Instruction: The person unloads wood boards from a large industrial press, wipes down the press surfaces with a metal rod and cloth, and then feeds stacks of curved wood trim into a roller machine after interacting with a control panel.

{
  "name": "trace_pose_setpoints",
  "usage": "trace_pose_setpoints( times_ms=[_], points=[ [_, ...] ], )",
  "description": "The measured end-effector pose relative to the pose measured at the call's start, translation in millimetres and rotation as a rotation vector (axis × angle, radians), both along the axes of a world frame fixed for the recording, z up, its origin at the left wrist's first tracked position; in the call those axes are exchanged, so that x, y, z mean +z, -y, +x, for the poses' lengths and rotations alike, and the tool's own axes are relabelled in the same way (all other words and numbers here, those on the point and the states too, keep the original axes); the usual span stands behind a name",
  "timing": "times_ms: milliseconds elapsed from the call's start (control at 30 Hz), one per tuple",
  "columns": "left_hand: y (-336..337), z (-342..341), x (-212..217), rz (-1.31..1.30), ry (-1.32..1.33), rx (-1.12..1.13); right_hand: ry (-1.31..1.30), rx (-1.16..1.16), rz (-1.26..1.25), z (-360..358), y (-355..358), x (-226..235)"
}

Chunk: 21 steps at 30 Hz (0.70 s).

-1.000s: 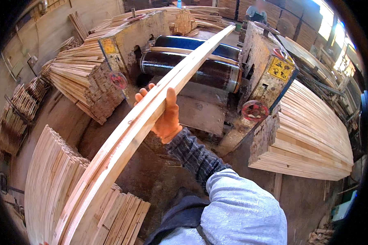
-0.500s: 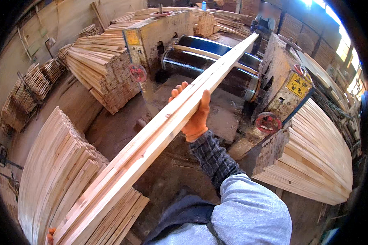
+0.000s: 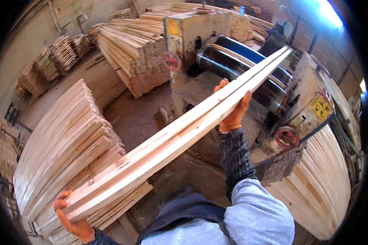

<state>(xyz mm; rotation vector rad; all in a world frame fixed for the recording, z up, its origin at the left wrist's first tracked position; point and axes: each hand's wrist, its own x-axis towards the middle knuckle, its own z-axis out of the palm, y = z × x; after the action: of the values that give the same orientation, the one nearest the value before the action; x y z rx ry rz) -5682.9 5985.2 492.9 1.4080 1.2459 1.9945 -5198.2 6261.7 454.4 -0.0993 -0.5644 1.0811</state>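
Note:
Long pale wooden planks (image 3: 180, 136), lying side by side as one bundle, slant from the lower left up to the far right. My left hand (image 3: 72, 218), in an orange glove, grips their near end with the fingers wrapped round it. Farther along, my right hand (image 3: 234, 116), gloved in orange too, holds the bundle from below, its thumb and fingers showing on either side. The far end of the planks overlaps a machine's dark rollers (image 3: 221, 61) in view; whether wood and rollers touch I cannot tell.
Plank stacks stand at the left (image 3: 57, 151), behind it (image 3: 151, 65) and at the right (image 3: 319, 175). Red handwheels (image 3: 172, 62) sit on the machine's side frames (image 3: 308, 96). Beyond the rollers stands another person (image 3: 280, 30). A strip of wood (image 3: 237, 57) lies between the rollers.
My view has turned left, so the machine and stacks appear farther right. My left hand, barely visible before at the lower edge, now shows on the planks' near end. Both hands keep their hold.

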Motion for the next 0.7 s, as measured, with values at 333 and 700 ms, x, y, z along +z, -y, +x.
trace_pose_setpoints(
  times_ms=[333, 700],
  points=[
    [7.1, 6.4, 4.0, 0.03, 0.089, -0.03, -0.074, 0.135, 0.055, 4.1, -5.7, -12.6],
    [17.8, -9.1, 8.0, -0.324, -0.269, -0.021, 0.059, -0.121, -0.029, -8.3, -0.2, -5.1]
  ],
)
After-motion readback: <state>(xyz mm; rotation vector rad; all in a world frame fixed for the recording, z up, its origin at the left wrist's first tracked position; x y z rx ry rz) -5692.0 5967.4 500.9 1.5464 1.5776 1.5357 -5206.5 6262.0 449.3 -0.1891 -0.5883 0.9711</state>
